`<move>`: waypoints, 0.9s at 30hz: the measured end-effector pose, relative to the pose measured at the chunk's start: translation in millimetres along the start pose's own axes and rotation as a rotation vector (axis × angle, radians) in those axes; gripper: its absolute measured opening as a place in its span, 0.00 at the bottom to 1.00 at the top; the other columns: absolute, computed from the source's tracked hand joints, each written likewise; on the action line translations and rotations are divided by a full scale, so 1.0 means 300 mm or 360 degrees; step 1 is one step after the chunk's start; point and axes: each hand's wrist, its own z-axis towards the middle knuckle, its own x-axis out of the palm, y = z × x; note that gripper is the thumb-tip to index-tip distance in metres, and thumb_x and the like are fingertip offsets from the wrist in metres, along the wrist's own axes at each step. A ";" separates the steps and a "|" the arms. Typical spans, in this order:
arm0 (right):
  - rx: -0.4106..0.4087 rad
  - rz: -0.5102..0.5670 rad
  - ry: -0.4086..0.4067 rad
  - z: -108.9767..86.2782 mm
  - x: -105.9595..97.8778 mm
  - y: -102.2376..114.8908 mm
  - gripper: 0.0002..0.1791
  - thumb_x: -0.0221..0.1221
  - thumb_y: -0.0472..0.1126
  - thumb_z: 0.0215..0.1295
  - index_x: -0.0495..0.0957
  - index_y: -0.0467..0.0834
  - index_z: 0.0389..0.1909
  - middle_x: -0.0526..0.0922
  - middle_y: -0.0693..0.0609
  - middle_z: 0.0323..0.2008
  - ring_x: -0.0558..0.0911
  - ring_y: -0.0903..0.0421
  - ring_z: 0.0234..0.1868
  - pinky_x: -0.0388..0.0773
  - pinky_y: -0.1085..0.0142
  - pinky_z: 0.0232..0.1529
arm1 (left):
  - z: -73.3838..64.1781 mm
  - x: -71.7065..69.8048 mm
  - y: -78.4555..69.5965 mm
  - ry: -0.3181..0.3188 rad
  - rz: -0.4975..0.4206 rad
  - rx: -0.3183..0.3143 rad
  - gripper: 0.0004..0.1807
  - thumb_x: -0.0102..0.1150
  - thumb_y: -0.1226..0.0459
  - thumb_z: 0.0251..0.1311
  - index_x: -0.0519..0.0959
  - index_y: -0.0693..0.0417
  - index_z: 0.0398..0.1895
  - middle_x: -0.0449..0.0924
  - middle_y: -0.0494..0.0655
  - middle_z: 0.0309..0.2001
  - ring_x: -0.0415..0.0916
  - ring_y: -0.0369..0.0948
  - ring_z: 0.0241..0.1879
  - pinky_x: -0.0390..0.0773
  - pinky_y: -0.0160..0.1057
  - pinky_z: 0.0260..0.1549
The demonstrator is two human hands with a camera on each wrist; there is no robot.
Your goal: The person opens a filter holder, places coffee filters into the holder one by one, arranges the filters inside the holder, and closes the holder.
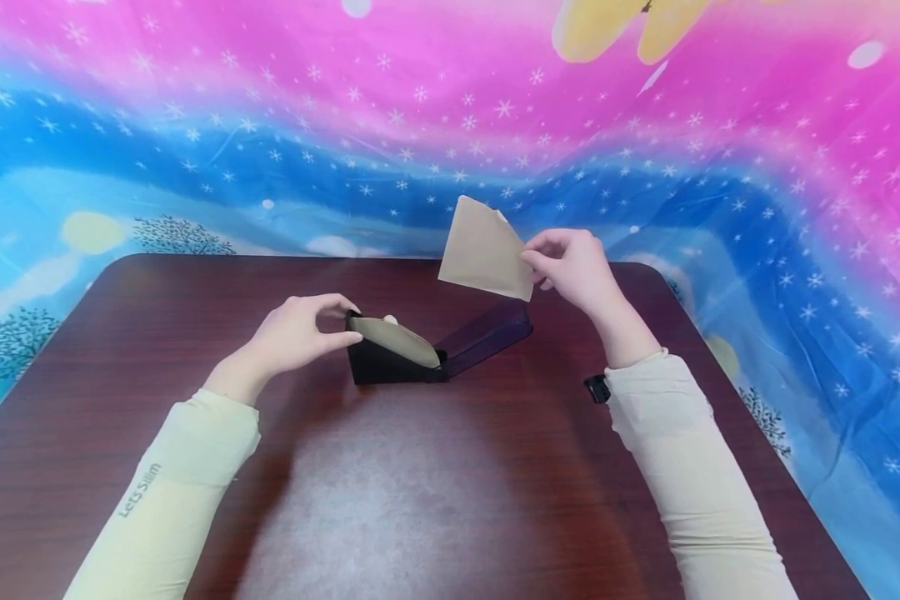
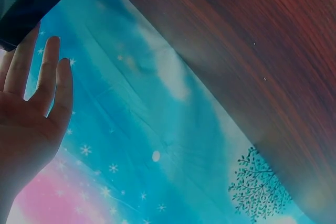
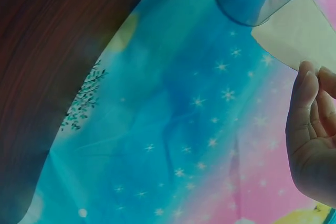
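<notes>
Filter paper (image 1: 487, 250) held in the air above an opened black box

In the head view, the right hand (image 1: 573, 271) pinches the brown filter paper at its right edge, between thumb and fingers. The paper is just above the raised end of a dark see-through lid (image 1: 487, 337); whether they touch, I cannot tell. This lid leans up to the right from the end of the black box (image 1: 393, 371), which stands on the reddish-brown table (image 1: 390, 500). More brown papers (image 1: 401, 343) lie inside the box. One small pale round thing (image 1: 390, 319) shows just behind them, too small to name. The left hand (image 1: 296, 333) holds the left end of the box, with a narrow grip between thumb and forefinger. A black device (image 1: 597, 388) is at the right wrist, and a printed cloth (image 1: 420, 150) hangs behind the table.

In the left wrist view, the left hand shows its palm, the fingers rather straight and reaching to the dark box at the upper left corner. The thumb is not seen.

In the right wrist view, the right thumb and a finger are closed on the paper, whose one edge is crimped. The lid partly overlaps the paper there.
</notes>
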 end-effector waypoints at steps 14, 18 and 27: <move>-0.0054 0.0047 0.0035 -0.019 0.022 0.066 0.10 0.60 0.41 0.61 0.82 0.39 0.38 0.85 0.41 0.31 0.83 0.56 0.24 0.80 0.67 0.27 | 0.005 0.005 0.008 -0.0012 -0.0012 0.0008 0.19 0.62 0.52 0.56 0.76 0.44 0.50 0.81 0.49 0.50 0.73 0.49 0.57 0.69 0.55 0.53; -0.0071 0.0052 0.0054 -0.025 0.041 0.081 0.09 0.61 0.40 0.61 0.82 0.40 0.38 0.85 0.42 0.30 0.83 0.55 0.25 0.81 0.64 0.28 | 0.005 0.005 0.008 -0.0013 -0.0014 0.0008 0.19 0.62 0.52 0.56 0.76 0.45 0.51 0.81 0.50 0.50 0.73 0.49 0.56 0.69 0.55 0.53; -0.0105 0.0077 0.0146 -0.038 0.099 0.102 0.08 0.60 0.40 0.61 0.82 0.41 0.39 0.84 0.43 0.31 0.83 0.48 0.28 0.82 0.59 0.31 | 0.005 0.008 0.013 -0.0016 -0.0010 0.0016 0.19 0.61 0.52 0.56 0.76 0.44 0.50 0.81 0.49 0.50 0.73 0.49 0.56 0.69 0.54 0.53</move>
